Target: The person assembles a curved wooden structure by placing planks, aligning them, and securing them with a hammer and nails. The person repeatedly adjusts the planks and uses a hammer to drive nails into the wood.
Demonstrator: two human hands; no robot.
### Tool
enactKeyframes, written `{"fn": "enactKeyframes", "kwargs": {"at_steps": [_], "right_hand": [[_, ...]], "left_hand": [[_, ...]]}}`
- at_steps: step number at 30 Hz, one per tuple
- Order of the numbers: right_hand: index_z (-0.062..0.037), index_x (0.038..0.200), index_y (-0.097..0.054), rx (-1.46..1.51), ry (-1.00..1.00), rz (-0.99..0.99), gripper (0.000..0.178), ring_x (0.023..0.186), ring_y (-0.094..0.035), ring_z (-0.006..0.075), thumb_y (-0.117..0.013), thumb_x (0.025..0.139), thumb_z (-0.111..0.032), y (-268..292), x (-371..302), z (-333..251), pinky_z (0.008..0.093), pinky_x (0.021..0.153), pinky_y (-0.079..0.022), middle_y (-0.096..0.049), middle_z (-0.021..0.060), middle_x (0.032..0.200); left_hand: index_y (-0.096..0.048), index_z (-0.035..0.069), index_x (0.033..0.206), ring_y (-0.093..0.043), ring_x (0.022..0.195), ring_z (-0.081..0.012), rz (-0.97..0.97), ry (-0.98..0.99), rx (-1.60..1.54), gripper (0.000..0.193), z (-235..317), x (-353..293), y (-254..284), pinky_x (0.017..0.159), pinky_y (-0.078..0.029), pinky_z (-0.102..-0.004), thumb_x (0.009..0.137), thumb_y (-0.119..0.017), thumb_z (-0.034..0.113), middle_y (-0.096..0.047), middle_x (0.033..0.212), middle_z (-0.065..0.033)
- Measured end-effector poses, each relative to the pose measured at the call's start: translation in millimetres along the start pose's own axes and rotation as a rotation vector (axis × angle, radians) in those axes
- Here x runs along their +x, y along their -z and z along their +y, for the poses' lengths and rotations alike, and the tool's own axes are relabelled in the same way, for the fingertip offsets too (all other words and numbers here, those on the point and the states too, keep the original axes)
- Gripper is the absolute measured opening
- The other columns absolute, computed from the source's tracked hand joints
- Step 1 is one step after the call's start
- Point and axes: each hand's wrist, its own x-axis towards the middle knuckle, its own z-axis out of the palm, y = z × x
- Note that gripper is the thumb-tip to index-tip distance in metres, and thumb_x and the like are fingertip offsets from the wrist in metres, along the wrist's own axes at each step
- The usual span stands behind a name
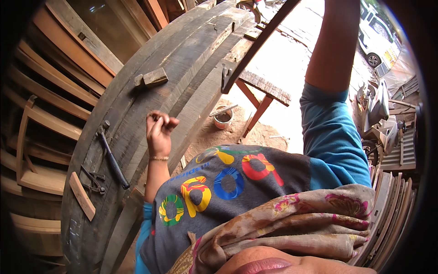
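My left hand (159, 125) hovers over the near edge of a long wooden workbench (150, 109), its fingers curled in toward the thumb. Whether anything small sits in them I cannot make out. My right arm (333, 50) reaches out past the top edge, so the hand itself is hidden. A long dark bar (260, 45) with a hooked end slants down from the top edge to the bench's side. Two small wood blocks (151, 78) lie beyond my left hand. Further left rest a hammer (112, 155), a metal clamp-like tool (93, 179) and a short wood strip (82, 196).
Curved wooden frames (50, 109) are stacked along the left. Right of the bench stand a small wooden trestle (264, 89) and a bucket (222, 118) with a stick across it. Motorbikes (378, 109), stacked boards (388, 214) and a white vehicle (376, 34) are at the right.
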Motion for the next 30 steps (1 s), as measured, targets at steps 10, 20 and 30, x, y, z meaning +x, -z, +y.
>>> {"fn": "enactKeyframes", "kwargs": {"at_steps": [10,20,30], "right_hand": [[-0.0009,0.105,-0.062,-0.008,-0.087,-0.012,0.020,0.064,-0.056,0.0194,-0.056,0.092,-0.014,-116.1,-13.9,113.3,0.0359,0.056,-0.044,-0.062,0.0090,0.081],[-0.0009,0.105,-0.062,-0.062,-0.055,-0.062,0.020,0.064,-0.056,0.0205,-0.056,0.092,-0.014,-146.5,-26.9,119.9,0.0367,0.057,-0.044,-0.061,0.0098,0.081],[-0.0009,0.105,-0.062,-0.158,0.005,-0.070,0.020,0.065,-0.056,0.0216,-0.055,0.092,-0.015,-159.4,-44.6,106.0,0.0375,0.057,-0.043,-0.061,0.0106,0.080]], "left_hand": [[-0.034,0.017,0.061,-0.023,0.045,-0.0068,0.856,-0.167,0.124,0.045,20.4,-121.8,123.0,0.040,-0.019,-0.0246,0.095,-0.054,0.040,-0.029,0.056,0.0050],[-0.049,0.010,0.076,-0.028,0.054,-0.0039,1.396,-0.120,0.612,0.043,42.2,-195.2,140.9,0.045,-0.019,-0.0217,0.095,-0.052,0.048,-0.031,0.067,0.0064],[-0.065,-0.003,0.098,-0.059,0.090,-0.0352,0.995,-0.081,1.768,0.042,54.9,-214.4,190.9,0.082,-0.045,-0.0427,0.099,-0.045,0.033,-0.061,0.094,-0.0168]]}}
